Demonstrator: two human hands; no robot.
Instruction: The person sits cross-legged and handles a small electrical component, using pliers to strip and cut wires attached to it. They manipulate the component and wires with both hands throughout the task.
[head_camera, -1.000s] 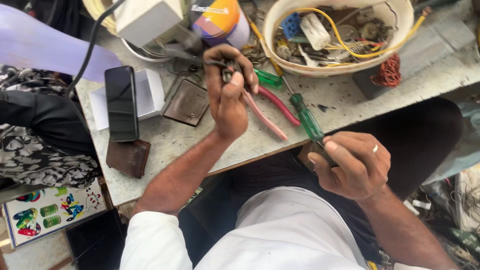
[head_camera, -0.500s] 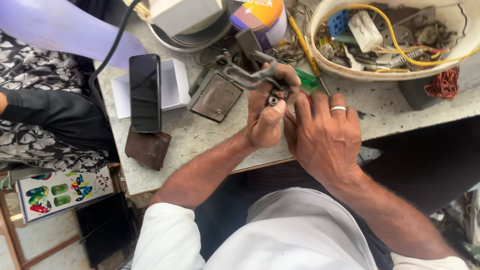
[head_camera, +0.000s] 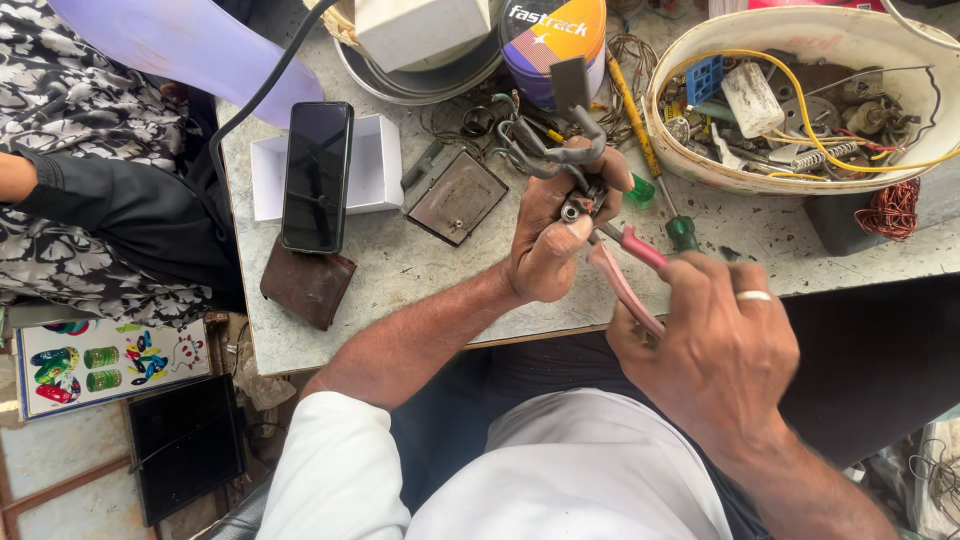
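Here, head view only. Left hand (head_camera: 548, 240) is closed in a fist around a small metal part with grey cables (head_camera: 560, 150) looping out of its top; the part is lifted off the surface (head_camera: 420, 270) and tilted toward the camera, probably so its end faces the tool. Right hand (head_camera: 715, 345) is closed around the pink-handled pliers (head_camera: 625, 265), whose nose points up-left and meets the part at the left thumb; the jaw tips are hidden, so whether they bite cannot be told. A ring sits on one right finger.

Just right of the part, a green-handled screwdriver (head_camera: 672, 222) lies on the surface, near enough to pick up. Far right, a cream basin (head_camera: 680, 160) holds loose wire, springs and scrap parts. Left of the hands: a square metal plate (head_camera: 455, 195), then a black phone (head_camera: 317, 175) lying across a white box (head_camera: 375, 165), with a brown wallet (head_camera: 307, 285) just near of it. Another person's dark sleeve (head_camera: 120, 215) shows at far left.
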